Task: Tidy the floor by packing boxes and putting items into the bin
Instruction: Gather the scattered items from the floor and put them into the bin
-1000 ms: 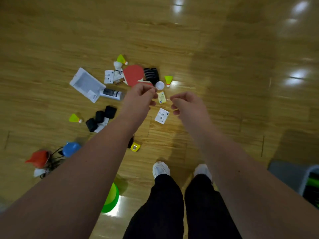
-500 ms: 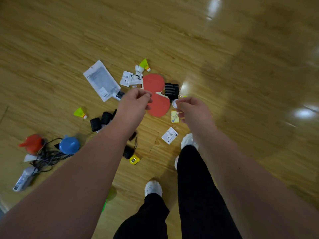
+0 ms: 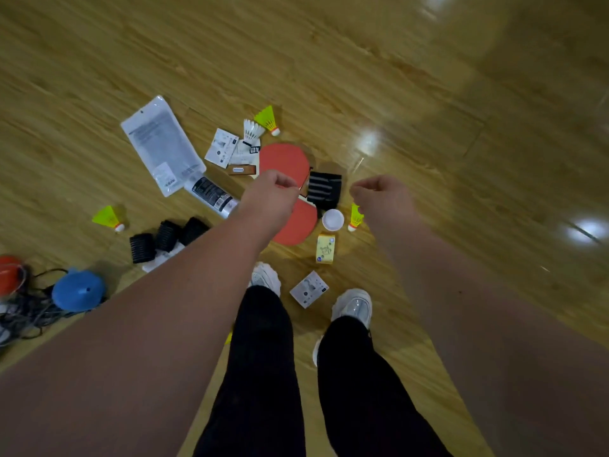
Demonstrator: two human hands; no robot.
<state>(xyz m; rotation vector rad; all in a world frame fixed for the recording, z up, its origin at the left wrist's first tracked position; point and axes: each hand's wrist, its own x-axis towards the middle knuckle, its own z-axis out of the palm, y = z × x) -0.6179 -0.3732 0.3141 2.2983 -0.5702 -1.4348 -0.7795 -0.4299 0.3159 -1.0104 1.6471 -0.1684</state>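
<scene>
I stand over a scatter of items on the wooden floor. My left hand [image 3: 270, 196] hangs with fingers curled shut above two red table tennis paddles [image 3: 285, 159]. My right hand [image 3: 382, 196] is also curled shut, above a yellow shuttlecock [image 3: 356, 219] and a white cap [image 3: 333, 220]. Neither hand visibly holds anything. Between the hands lies a black striped band [image 3: 324, 189]. A small yellow box [image 3: 325, 249] and a white packet [image 3: 308, 289] lie near my feet. No bin is in view.
A large white pouch [image 3: 161, 143], a black-and-silver tube [image 3: 212, 196], white packets [image 3: 222, 147], more shuttlecocks [image 3: 267, 119], black pads [image 3: 166, 237], a blue object [image 3: 79, 290], an orange one [image 3: 10, 273] and tangled cords [image 3: 26, 311] lie to the left.
I have stepped forward over the pile, so the items sit closer beneath me. My hands have drawn apart from each other. The grey bin seen at the right edge earlier has left the view.
</scene>
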